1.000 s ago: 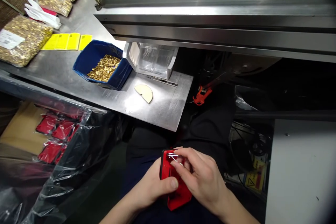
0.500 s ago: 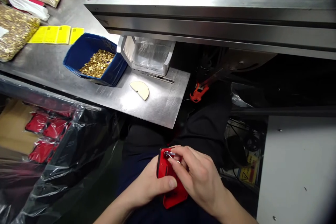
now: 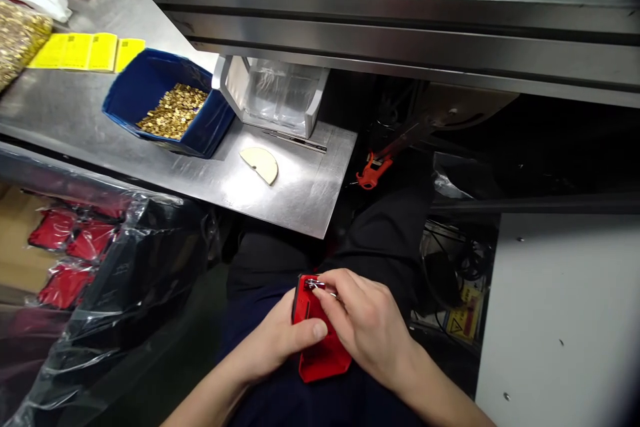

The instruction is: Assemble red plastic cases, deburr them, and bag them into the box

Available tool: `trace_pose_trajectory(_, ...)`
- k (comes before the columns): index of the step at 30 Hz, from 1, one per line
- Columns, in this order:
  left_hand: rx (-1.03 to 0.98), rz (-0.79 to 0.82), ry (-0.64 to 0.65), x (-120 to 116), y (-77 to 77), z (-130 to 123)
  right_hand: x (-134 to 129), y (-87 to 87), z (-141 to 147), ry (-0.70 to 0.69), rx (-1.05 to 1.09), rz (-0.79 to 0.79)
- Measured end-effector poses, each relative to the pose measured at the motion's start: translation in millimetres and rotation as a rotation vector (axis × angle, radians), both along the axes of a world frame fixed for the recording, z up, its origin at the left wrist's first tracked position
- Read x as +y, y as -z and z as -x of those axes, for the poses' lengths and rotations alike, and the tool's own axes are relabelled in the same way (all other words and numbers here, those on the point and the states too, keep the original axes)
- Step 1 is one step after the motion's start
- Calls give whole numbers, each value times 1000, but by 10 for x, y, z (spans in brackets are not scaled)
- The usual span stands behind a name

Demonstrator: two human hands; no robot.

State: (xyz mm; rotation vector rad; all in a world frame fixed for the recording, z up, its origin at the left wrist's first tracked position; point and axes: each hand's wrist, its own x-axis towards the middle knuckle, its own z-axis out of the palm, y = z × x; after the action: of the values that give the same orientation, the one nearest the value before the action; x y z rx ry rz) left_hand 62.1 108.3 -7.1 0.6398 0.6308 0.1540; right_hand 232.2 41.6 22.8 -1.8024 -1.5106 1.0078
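Observation:
A red phone case (image 3: 323,368) with a dark outer edge lies over my lap, its hollow inner side facing up. My left hand (image 3: 280,340) is wrapped round its left side, the thumb resting across the inside. Over the top of the case, my right hand (image 3: 373,323) pinches a small shiny metal piece (image 3: 314,285) between thumb and forefinger. The metal piece touches or sits just above the dark opening in the case's upper left corner. Its exact kind is too small to make out, and my right fingers hide part of it.
On the metal table (image 3: 295,207) stand a blue bin (image 3: 220,130) of small gold-coloured parts and a grey bin (image 3: 313,113) of clear plastic bags. A half-round cream piece (image 3: 261,165) lies near the front edge. Bagged red cases (image 3: 67,280) are at left; an orange-handled tool (image 3: 370,173) hangs ahead.
The whole view has shifted slightly, so the table and bins sit further left and higher. Both hands keep hold, with the right fingertips still at the case's upper corner.

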Motion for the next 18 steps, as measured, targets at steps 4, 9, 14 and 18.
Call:
trace_pose_trajectory(4,28,170,-46,-70,75,88,43,31,-180,248,172,96)
trace_pose_trajectory(9,53,289,-74,-115,140,160,219,329,-354,394,156,87)
trace_pose_trajectory(14,22,296,-55,-95,142,176,469,847,-286,311,63,88)
trace_pose_trajectory(18,5,291,-68,-92,132,198,564,1031,-300,277,-16,129)
